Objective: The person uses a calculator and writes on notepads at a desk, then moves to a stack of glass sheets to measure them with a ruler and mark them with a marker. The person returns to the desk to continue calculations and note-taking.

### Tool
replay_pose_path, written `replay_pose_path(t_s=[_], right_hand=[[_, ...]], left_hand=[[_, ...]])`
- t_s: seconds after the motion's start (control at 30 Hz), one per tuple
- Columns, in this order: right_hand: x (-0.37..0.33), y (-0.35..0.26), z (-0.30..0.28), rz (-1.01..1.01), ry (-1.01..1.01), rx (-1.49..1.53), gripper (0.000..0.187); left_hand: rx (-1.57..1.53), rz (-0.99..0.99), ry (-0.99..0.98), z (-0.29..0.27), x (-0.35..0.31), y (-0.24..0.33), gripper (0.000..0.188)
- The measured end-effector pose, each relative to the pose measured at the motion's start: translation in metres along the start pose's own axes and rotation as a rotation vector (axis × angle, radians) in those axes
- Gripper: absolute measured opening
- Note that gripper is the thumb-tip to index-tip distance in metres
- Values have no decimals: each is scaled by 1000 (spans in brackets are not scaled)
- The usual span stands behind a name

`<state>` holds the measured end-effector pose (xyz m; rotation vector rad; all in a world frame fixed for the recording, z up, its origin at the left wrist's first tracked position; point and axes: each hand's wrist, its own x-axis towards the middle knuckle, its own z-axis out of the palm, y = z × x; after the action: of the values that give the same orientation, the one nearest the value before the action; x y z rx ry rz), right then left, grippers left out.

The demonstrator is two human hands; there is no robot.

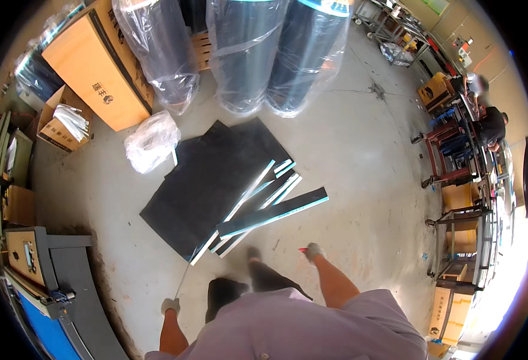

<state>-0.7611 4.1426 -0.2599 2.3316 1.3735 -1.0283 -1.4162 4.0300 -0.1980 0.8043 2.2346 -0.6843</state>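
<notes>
My left hand, in a pale glove, is closed at the lower left around a long thin strip, seen nearly edge-on. It slants up to the near corner of the black sheets; its exact kind is unclear. My right hand, also gloved, is closed on a small red tool, mostly hidden by the fingers. Ahead on the floor lie overlapping black sheets, some with white and blue edges. Across their right side rest several narrow cut strips, the nearest a black strip with a pale blue edge.
Plastic-wrapped black rolls stand at the back beside a tall cardboard box. Crumpled clear plastic lies near the sheets. A grey and blue machine stands left. Along the right are carts and a person in black.
</notes>
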Motion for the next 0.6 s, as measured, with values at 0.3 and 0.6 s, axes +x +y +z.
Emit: replay_pose_path(t_s=[0.3,0.6], right_hand=[[-44,152,21,356,201,655,30],[-173,-17,19,120,371,739,36]], left_hand=[[-147,83,-109,9,-12,-27,57],[260,736,326,-95,-40,67,38]])
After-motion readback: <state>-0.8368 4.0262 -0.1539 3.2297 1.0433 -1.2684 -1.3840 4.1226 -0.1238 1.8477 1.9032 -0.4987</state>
